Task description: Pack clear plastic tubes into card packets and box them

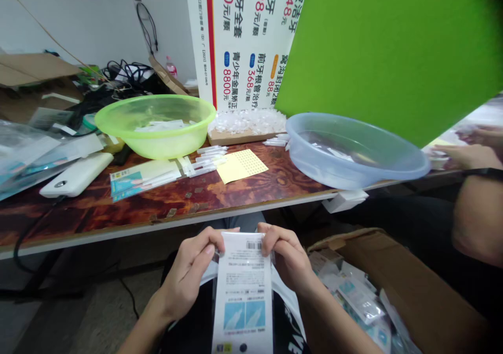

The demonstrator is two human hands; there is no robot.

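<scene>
Below the table edge, over my lap, both my hands hold a white printed packet (243,291) by its top end. My left hand (192,272) pinches the top left corner, with the thumb on the front. My right hand (285,254) pinches the top right corner near a barcode. The packet hangs upright, with small text and two blue pictures on its face. A clear plastic sleeve shows behind it.
On the red-brown table (236,183) stand a green basin (157,120) and a blue basin (353,152), with a yellow sticker sheet (241,165), small clear tubes (206,160) and a white power bank (76,174). A cardboard box of packets (373,296) sits at my right. Another person's arm (477,207) is at far right.
</scene>
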